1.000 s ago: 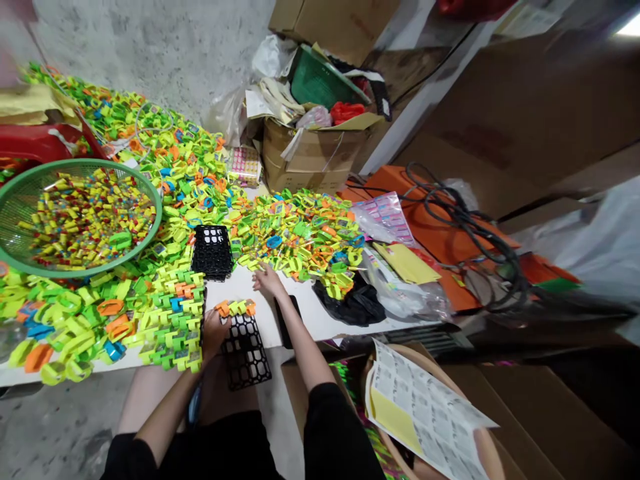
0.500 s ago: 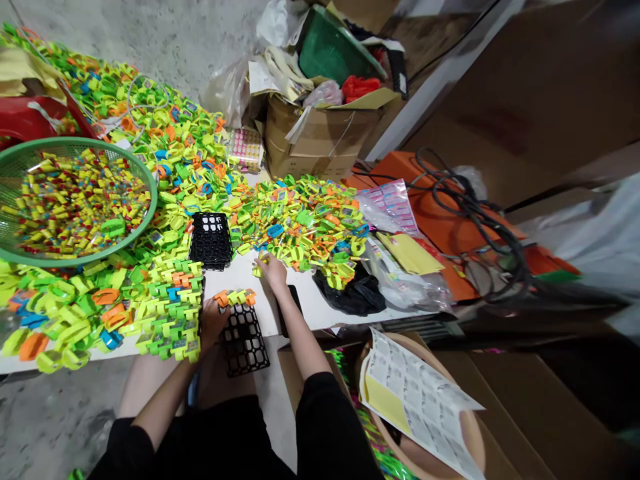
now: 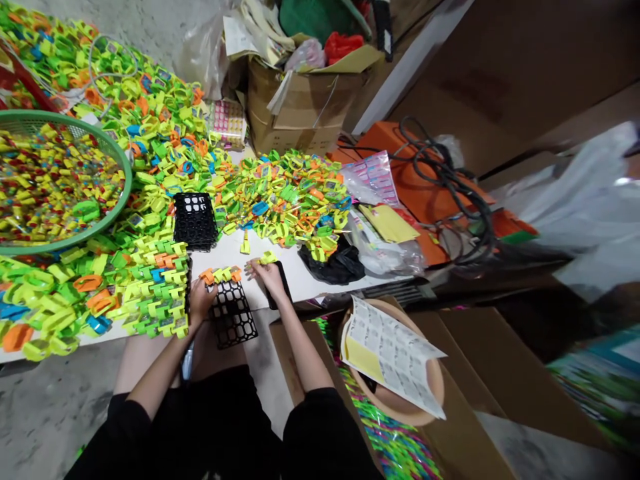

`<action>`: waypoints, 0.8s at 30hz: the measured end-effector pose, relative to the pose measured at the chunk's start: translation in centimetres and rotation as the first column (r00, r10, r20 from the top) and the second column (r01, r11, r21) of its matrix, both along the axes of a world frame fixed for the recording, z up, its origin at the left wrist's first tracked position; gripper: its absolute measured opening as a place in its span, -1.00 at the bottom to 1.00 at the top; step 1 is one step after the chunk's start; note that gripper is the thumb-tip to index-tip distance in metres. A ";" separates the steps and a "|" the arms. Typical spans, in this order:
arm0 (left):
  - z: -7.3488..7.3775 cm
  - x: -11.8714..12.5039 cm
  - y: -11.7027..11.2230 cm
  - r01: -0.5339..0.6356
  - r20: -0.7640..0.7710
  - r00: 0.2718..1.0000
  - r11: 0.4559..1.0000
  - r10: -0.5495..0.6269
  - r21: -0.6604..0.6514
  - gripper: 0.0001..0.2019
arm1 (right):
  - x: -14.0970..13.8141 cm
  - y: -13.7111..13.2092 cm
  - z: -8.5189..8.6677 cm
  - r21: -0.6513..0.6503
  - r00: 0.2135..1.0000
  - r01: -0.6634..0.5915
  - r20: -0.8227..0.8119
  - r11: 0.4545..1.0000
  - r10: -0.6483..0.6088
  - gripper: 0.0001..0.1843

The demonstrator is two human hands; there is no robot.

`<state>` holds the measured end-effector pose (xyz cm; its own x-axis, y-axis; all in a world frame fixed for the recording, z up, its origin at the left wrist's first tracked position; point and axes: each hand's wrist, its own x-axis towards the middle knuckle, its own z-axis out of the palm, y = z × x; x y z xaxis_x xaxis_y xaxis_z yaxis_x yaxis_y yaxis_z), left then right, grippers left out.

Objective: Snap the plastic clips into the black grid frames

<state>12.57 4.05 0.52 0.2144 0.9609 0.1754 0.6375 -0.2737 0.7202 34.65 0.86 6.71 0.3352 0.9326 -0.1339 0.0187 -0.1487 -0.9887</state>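
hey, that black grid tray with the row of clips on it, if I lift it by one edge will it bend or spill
The black grid tray looks like thin openwork plastic, so probably light and slightly flexible. It overhangs the table edge, steadied by the left hand, so it may tip. The clips sit along its far end and would likely slide off.

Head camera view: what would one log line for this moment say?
left hand: holding black grid tray | right hand: holding yellow-green clip | tray: clips along far edge | beyond: clip pile

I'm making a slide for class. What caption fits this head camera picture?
Left hand steadies a black grid tray with a row of plastic pieces, while the right hand brings a yellow-green piece from the pile.
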 end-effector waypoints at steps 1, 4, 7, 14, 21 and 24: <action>0.1 0.0 0.0 -0.002 -0.005 1.000 1.000 0.002 -0.002 -0.67 | -0.5 -0.5 -0.4 -0.009 0.998 -0.042 -0.042 0.999 0.042 -0.52; 0.4 0.0 -0.1 -0.008 -0.022 1.000 1.000 0.008 -0.012 -0.66 | -1.8 -1.2 -1.5 -0.018 0.989 -0.089 -0.121 0.996 0.087 -0.51; 0.5 0.0 -0.1 -0.014 -0.025 1.000 1.000 0.014 -0.026 -0.65 | -2.4 -1.3 -2.1 -0.004 0.989 -0.092 -0.115 0.996 0.091 -0.52; 0.4 0.0 -0.1 -0.026 -0.009 1.000 0.999 0.025 -0.042 -0.67 | -1.5 -1.2 -1.4 -0.020 0.971 -0.196 0.139 0.980 0.196 -0.58; 0.2 0.0 0.0 -0.036 -0.011 0.999 0.999 0.036 -0.036 -0.69 | -0.5 0.0 0.5 -0.061 0.818 -0.454 0.368 0.889 0.442 -0.81; 0.0 0.0 0.0 -0.040 -0.006 0.999 0.999 0.040 -0.027 -0.69 | -0.6 0.6 0.8 -0.118 0.784 -0.485 0.381 0.866 0.491 -0.83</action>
<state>12.62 4.10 0.55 0.1767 0.9731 0.1480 0.6511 -0.2284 0.7238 34.09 1.48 7.50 -0.1380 0.9848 -0.1051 0.4700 -0.0283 -0.8822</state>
